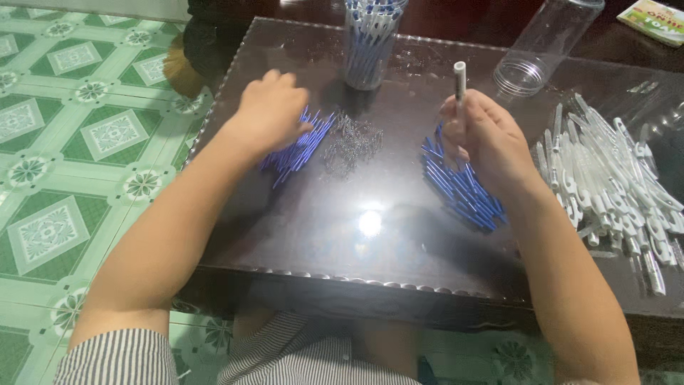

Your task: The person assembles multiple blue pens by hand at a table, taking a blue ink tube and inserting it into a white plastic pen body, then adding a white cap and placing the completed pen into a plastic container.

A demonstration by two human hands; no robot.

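My left hand [269,114] rests, fingers curled, on a pile of blue pen refills [298,148] beside small metal springs [350,142]; my right hand [484,139] pinches a white pen barrel [459,80] upright.

White pen barrel [460,77]: upright, far right of centre. Blue refills [299,147]: loose fanned pile, lying flat, left of centre.
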